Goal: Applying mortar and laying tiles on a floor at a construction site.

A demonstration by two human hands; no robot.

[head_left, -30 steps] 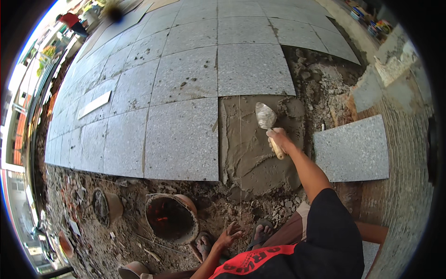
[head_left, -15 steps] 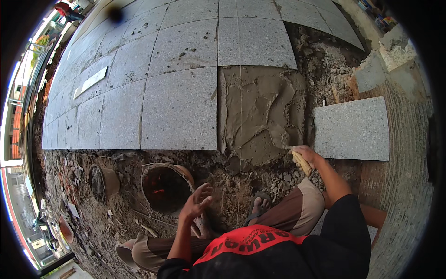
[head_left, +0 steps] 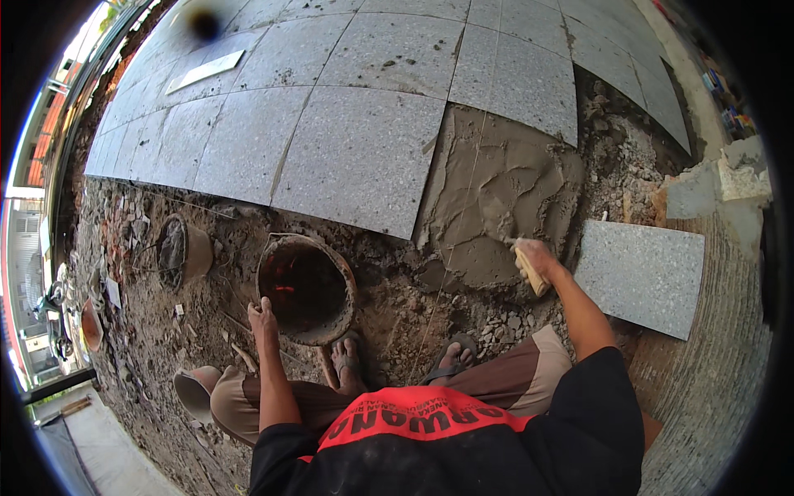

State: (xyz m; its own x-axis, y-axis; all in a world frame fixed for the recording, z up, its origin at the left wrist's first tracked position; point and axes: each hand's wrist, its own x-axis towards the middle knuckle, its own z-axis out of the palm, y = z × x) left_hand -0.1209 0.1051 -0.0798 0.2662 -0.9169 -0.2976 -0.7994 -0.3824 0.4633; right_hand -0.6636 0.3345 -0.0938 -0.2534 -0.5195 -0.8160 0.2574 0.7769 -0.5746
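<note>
Right hand (head_left: 539,258) closed round the wooden handle of the trowel (head_left: 532,279), at the lower right of the mortar bed (head_left: 504,186); blade hard to make out against the grey mix. Left hand (head_left: 265,322) at the left of the bucket (head_left: 318,337), fingers partly bent; cannot tell whether they grip the rim. Bed bordered on 2 sides by laid tiles (head_left: 364,157); 1 loose tile (head_left: 641,273) lies to its right. Surface shows ridges and furrows. Judgement: step in hand looks like spreading and evening the mortar. Best done with the blade nearly flat, light strokes dragging ridges into hollows, corners filled, tile edges kept clean. String (head_left: 473,165) crosses over the bed; the blade should pass without snagging it. Pressing too hard would likely gouge fresh troughs.
</note>
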